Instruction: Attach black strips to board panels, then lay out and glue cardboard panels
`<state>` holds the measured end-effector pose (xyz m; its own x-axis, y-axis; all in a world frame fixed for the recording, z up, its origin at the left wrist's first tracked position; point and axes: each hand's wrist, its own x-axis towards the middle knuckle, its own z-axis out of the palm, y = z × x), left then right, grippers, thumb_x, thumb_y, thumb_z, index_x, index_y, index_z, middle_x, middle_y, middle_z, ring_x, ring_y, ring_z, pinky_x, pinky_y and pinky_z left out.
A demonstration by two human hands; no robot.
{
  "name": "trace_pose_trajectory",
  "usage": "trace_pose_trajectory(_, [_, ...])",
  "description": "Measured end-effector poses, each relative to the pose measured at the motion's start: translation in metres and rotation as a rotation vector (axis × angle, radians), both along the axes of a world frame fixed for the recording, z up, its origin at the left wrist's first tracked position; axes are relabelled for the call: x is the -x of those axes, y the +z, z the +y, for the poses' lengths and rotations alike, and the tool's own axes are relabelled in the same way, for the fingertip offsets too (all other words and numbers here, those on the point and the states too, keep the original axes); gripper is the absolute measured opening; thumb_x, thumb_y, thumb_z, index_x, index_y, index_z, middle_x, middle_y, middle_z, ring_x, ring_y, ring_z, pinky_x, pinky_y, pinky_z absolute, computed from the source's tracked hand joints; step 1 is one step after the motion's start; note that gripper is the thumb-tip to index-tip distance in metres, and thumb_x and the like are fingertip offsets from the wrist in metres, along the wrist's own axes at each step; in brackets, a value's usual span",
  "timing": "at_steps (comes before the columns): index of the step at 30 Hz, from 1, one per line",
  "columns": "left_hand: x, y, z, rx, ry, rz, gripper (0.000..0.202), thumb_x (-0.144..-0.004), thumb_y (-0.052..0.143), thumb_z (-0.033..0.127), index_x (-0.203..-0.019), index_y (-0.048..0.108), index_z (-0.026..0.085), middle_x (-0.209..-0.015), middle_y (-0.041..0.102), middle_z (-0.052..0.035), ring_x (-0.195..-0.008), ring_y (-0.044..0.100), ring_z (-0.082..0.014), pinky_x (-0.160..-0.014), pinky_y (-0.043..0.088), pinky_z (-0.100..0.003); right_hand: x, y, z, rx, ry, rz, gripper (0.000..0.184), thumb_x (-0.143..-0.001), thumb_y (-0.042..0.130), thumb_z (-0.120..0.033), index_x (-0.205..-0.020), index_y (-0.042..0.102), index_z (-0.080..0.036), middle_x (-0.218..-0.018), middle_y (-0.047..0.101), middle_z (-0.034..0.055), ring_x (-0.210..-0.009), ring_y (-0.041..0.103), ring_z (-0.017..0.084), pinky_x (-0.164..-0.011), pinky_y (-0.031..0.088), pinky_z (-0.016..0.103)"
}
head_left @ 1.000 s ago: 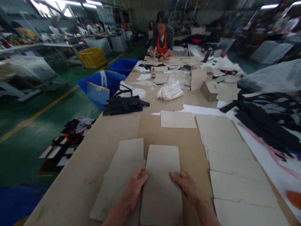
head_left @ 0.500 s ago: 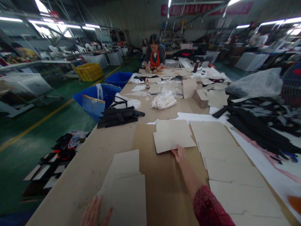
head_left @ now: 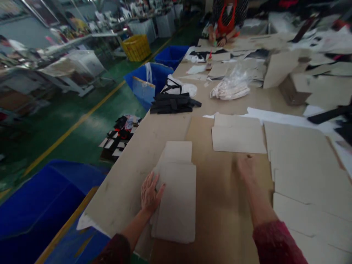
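My left hand (head_left: pixel 150 192) lies open along the left edge of a stack of grey-beige cardboard sheets (head_left: pixel 176 203), its thumb resting on top. The stack's sheets are fanned, with some sticking out at the far end. My right hand (head_left: pixel 245 167) is over the brown board (head_left: pixel 217 205) and smeared by motion, so its fingers do not show clearly. Just beyond it lie two overlapping cardboard pieces (head_left: pixel 238 139), apart from the hand. To its right, a row of overlapping cardboard sheets (head_left: pixel 299 157) runs along the table.
Black strips (head_left: pixel 174 103) and a clear plastic bag (head_left: pixel 231 86) lie farther up the table. A cardboard stack (head_left: pixel 295 90) stands at the right. Blue bins (head_left: pixel 154 79) and a yellow crate (head_left: pixel 136 47) are at the left. A person in an orange apron (head_left: pixel 227 22) works at the far end.
My right hand has let go of the far cardboard piece, now lying flat, and drawn back toward me. My left hand stays at the stack. The view has turned left and down.
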<state>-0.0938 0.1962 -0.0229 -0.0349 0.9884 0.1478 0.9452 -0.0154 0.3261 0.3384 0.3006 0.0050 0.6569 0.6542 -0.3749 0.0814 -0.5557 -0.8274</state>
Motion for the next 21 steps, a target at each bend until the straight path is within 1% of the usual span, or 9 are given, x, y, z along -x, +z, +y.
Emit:
trace_pose_trajectory(2, [-0.001, 0.000, -0.001, 0.017, 0.010, 0.005, 0.053, -0.094, 0.050, 0.048, -0.137, 0.057, 0.017, -0.153, 0.046, -0.0151, -0.143, 0.041, -0.0312, -0.118, 0.034, -0.050, 0.028, -0.002, -0.041, 0.033, 0.066, -0.025, 0.047, -0.074, 0.065, -0.036, -0.116, 0.061, -0.014, -0.104, 0.069, 0.0136, -0.098, 0.064, 0.026, -0.085, 0.048, 0.038])
trace_pose_trajectory(3, [-0.002, 0.001, -0.002, 0.021, 0.013, 0.007, 0.054, -0.094, 0.050, 0.048, -0.138, 0.056, 0.017, -0.154, 0.046, -0.0153, -0.143, 0.040, -0.0314, -0.118, 0.033, -0.050, 0.048, -0.004, -0.063, 0.038, 0.127, -0.001, 0.042, -0.071, 0.068, -0.036, -0.108, 0.065, -0.016, -0.097, 0.071, 0.0106, -0.092, 0.065, 0.025, -0.084, 0.048, 0.037])
trace_pose_trajectory(5, [-0.003, 0.002, -0.003, 0.019, 0.015, 0.007, 0.055, -0.094, 0.052, 0.048, -0.139, 0.055, 0.016, -0.154, 0.045, -0.0157, -0.143, 0.040, -0.0317, -0.118, 0.033, -0.049, 0.093, -0.008, -0.101, 0.006, 0.322, 0.118, 0.036, -0.068, 0.071, -0.037, -0.100, 0.069, -0.020, -0.088, 0.071, 0.0056, -0.081, 0.065, 0.023, -0.081, 0.049, 0.035])
trace_pose_trajectory(8, [-0.004, 0.003, -0.004, 0.014, 0.015, -0.001, 0.057, -0.092, 0.056, 0.050, -0.139, 0.056, 0.017, -0.154, 0.045, -0.0157, -0.143, 0.040, -0.0328, -0.117, 0.034, -0.050, 0.151, -0.014, -0.133, -0.089, 0.391, 0.163, 0.041, -0.066, 0.076, -0.039, -0.104, 0.071, -0.024, -0.102, 0.070, 0.0074, -0.086, 0.063, 0.024, -0.085, 0.048, 0.035])
trace_pose_trajectory(11, [-0.004, 0.002, -0.003, 0.015, 0.016, -0.021, 0.059, -0.090, 0.060, 0.050, -0.138, 0.056, 0.016, -0.154, 0.045, -0.0170, -0.142, 0.041, -0.0346, -0.117, 0.034, -0.051, 0.178, -0.011, -0.137, -0.129, 0.429, 0.032, 0.034, -0.071, 0.071, -0.038, -0.101, 0.073, -0.023, -0.103, 0.068, 0.0105, -0.096, 0.061, 0.029, -0.092, 0.046, 0.040])
trace_pose_trajectory(15, [-0.003, -0.001, -0.003, 0.008, 0.019, -0.045, 0.060, -0.088, 0.062, 0.051, -0.138, 0.057, 0.017, -0.154, 0.045, -0.0179, -0.142, 0.040, -0.0355, -0.116, 0.034, -0.052, 0.184, 0.005, -0.136, -0.178, 0.501, -0.201, 0.032, -0.080, 0.061, -0.039, -0.106, 0.071, -0.023, -0.113, 0.064, 0.0143, -0.111, 0.057, 0.033, -0.102, 0.042, 0.045])
trace_pose_trajectory(17, [-0.003, -0.001, -0.003, 0.007, 0.025, -0.047, 0.061, -0.087, 0.064, 0.052, -0.138, 0.057, 0.018, -0.154, 0.044, -0.0174, -0.142, 0.040, -0.0354, -0.116, 0.035, -0.052, 0.187, 0.013, -0.137, -0.218, 0.503, -0.265, 0.027, -0.080, 0.062, -0.040, -0.101, 0.070, -0.025, -0.115, 0.063, 0.0138, -0.114, 0.056, 0.032, -0.104, 0.040, 0.043])
trace_pose_trajectory(19, [-0.003, 0.000, -0.004, 0.002, 0.027, -0.042, 0.062, -0.087, 0.064, 0.053, -0.138, 0.057, 0.019, -0.154, 0.045, -0.0170, -0.142, 0.040, -0.0349, -0.116, 0.035, -0.052, 0.191, 0.018, -0.136, -0.188, 0.495, -0.261, 0.021, -0.079, 0.063, -0.044, -0.088, 0.068, -0.026, -0.102, 0.066, 0.0116, -0.102, 0.060, 0.029, -0.095, 0.045, 0.040])
trace_pose_trajectory(21, [-0.003, 0.002, -0.004, 0.003, 0.015, -0.029, 0.062, -0.087, 0.064, 0.054, -0.138, 0.057, 0.019, -0.154, 0.045, -0.0169, -0.142, 0.041, -0.0342, -0.116, 0.035, -0.051, 0.195, 0.020, -0.133, -0.082, 0.514, -0.165, 0.023, -0.079, 0.062, -0.049, -0.074, 0.063, -0.026, -0.080, 0.065, 0.0068, -0.081, 0.060, 0.025, -0.078, 0.047, 0.036])
